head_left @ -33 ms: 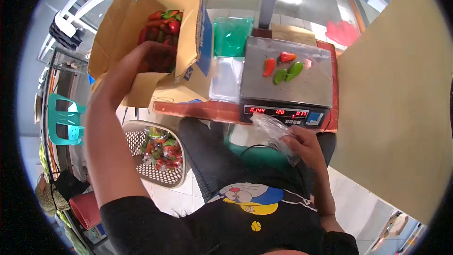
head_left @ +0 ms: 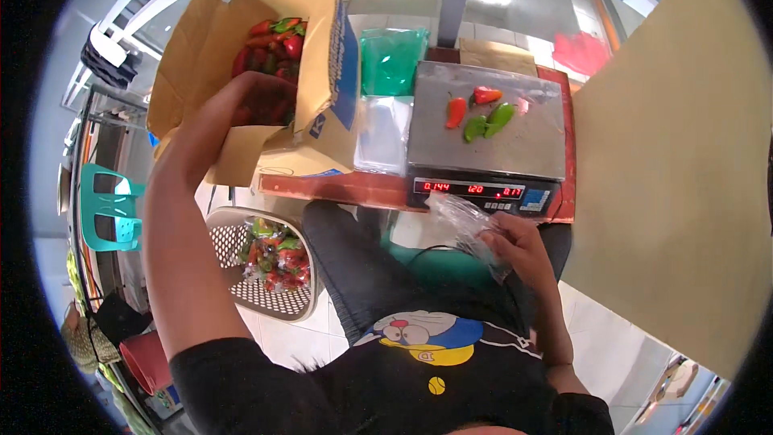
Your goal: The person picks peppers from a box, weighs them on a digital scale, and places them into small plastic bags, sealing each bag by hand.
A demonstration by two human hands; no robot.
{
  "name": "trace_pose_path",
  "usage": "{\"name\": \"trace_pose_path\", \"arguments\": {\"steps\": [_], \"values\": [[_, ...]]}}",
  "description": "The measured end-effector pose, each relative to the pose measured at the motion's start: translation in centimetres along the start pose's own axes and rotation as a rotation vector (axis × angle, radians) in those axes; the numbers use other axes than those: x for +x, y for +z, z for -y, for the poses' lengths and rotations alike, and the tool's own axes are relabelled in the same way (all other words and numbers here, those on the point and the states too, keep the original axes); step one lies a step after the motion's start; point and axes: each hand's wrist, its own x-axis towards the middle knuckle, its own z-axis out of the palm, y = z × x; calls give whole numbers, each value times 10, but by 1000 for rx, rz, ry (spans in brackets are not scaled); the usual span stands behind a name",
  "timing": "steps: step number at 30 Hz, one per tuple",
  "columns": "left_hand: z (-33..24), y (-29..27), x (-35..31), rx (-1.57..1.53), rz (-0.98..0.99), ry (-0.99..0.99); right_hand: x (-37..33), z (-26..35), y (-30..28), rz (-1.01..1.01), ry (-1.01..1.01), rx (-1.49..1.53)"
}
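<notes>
My left hand point(head_left: 262, 90) reaches down into an open cardboard box point(head_left: 192, 55) at the far left. Red and green peppers point(head_left: 278, 42) lie inside it, and shadow and peppers hide my fingers there. In front of the scale, my right hand point(head_left: 517, 243) pinches a crumpled clear plastic bag point(head_left: 460, 224), which looks empty. On the steel plate of a digital scale point(head_left: 435, 145) rest a few peppers: an orange-red one point(head_left: 456, 113), a red one point(head_left: 486, 95) and green ones point(head_left: 500, 118). The scale's red display is lit.
Between box and scale lie a stack of clear bags point(head_left: 383, 133) and green plastic bags point(head_left: 393, 63). A woven plastic basket point(head_left: 233, 278) with bagged peppers stands on the floor by my left leg. A tall tan panel point(head_left: 668, 169) closes off the right side. A teal chair point(head_left: 111, 208) is far left.
The whole view has shifted very slightly. Both hands, the plastic bag and the peppers on the scale keep their places.
</notes>
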Motion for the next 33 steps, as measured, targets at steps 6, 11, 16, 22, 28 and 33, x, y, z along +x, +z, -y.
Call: {"name": "trace_pose_path", "arguments": {"steps": [6,11,16,22,28,33], "values": [[11,20,-16,86,-240,111,-9,13,-8,-21,35,6],[8,39,-26,155,-353,172,-18,-7,-11,-44,-90,28],[10,69,-36,190,-435,240,-21,-1,-13,-55,-30,52],[22,120,-78,192,-564,341,-17,1,-15,-23,-79,-23],[33,162,-121,116,-606,559,-16,6,-10,-32,-50,-33],[27,164,-151,244,-671,763,-23,9,-12,4,-36,22]]}}
